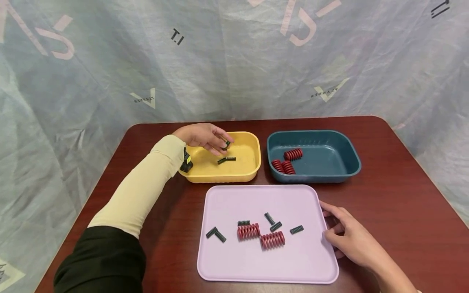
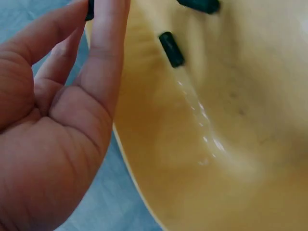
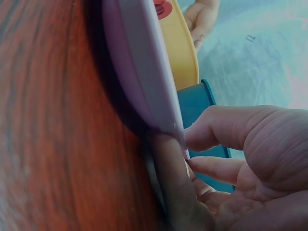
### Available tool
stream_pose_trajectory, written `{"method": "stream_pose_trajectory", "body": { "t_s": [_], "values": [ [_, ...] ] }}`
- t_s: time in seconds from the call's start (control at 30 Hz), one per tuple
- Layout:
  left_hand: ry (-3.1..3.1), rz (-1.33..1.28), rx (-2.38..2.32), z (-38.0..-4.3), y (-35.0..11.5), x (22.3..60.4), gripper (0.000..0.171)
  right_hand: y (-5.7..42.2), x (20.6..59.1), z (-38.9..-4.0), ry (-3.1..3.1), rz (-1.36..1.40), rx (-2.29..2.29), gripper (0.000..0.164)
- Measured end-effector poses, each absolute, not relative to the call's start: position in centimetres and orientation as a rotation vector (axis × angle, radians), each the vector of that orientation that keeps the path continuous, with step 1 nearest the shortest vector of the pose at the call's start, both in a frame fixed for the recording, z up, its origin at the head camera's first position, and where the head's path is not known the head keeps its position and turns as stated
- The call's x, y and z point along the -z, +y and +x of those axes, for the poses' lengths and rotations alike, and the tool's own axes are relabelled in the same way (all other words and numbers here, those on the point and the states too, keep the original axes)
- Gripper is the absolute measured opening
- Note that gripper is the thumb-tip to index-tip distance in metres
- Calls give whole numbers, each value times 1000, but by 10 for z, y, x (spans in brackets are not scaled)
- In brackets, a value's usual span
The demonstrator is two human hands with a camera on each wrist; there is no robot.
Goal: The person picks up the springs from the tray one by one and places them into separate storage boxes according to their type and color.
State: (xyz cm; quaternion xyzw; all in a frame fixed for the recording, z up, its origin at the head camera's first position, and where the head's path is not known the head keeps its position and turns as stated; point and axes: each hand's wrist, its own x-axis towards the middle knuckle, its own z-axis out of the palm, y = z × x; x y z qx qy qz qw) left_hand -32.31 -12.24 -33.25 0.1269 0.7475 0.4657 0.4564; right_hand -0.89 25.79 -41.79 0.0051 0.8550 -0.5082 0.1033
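Observation:
Over the yellow bin (image 1: 220, 178), my left hand (image 1: 205, 137) pinches a small dark green spring (image 1: 227, 143) between thumb and fingers. In the left wrist view only an end of that spring (image 2: 90, 9) shows at the fingertips. Below the hand, two similar springs (image 1: 231, 158) lie on the bin's floor. My right hand (image 1: 351, 236) grips the right edge of the lilac tray (image 1: 256, 266); in the right wrist view the thumb is at the rim and a finger (image 3: 171, 173) reaches against its underside. On the tray lie two large red springs (image 1: 272, 240) and several small dark green springs (image 1: 296, 229).
Right of the yellow bin stands a teal bin (image 1: 315, 178) with three red springs (image 1: 293, 154) at its left side. Both bins sit behind the tray on a dark reddish wooden table (image 1: 395, 191). A pale printed sheet (image 1: 227, 73) hangs behind the table.

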Motion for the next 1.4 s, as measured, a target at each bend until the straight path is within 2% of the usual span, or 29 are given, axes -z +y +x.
{"method": "stream_pose_trajectory", "body": {
  "t_s": [0.47,0.97,1.17,1.4],
  "values": [
    [1867,198,-1069,-333,-125,351,43,257,417,-9,2511,21,1515,75],
    [1841,350,-1105,-321,-128,347,47,256,418,-9,2525,11,1508,75],
    [1839,434,-1192,-307,-118,335,44,257,418,-9,2529,8,1513,75],
    [1791,599,-1258,-270,-114,318,42,256,418,-9,2538,-2,1513,75]
  ]
}}
